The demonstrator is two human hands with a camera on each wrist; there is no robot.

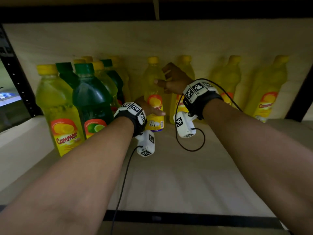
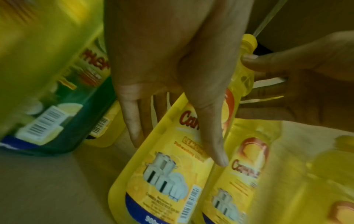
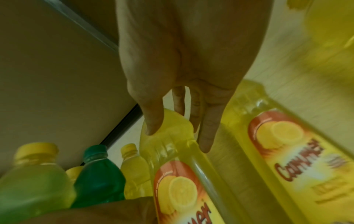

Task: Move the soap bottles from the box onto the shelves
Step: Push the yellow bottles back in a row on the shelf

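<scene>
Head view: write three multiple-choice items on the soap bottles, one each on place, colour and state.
1. Where do the green bottles stand relative to the held yellow bottle?
A. to its left
B. to its right
C. on top of it

2. What colour is the held bottle's cap?
A. green
B. yellow
C. white

3. What holds that bottle?
A. the left hand alone
B. the right hand alone
C. both hands

Key: 1 A, the green ones cluster at the shelf's left end. 2 B, the cap matches the yellow body. 3 C, the left grips the label and the right grips the shoulder.
</scene>
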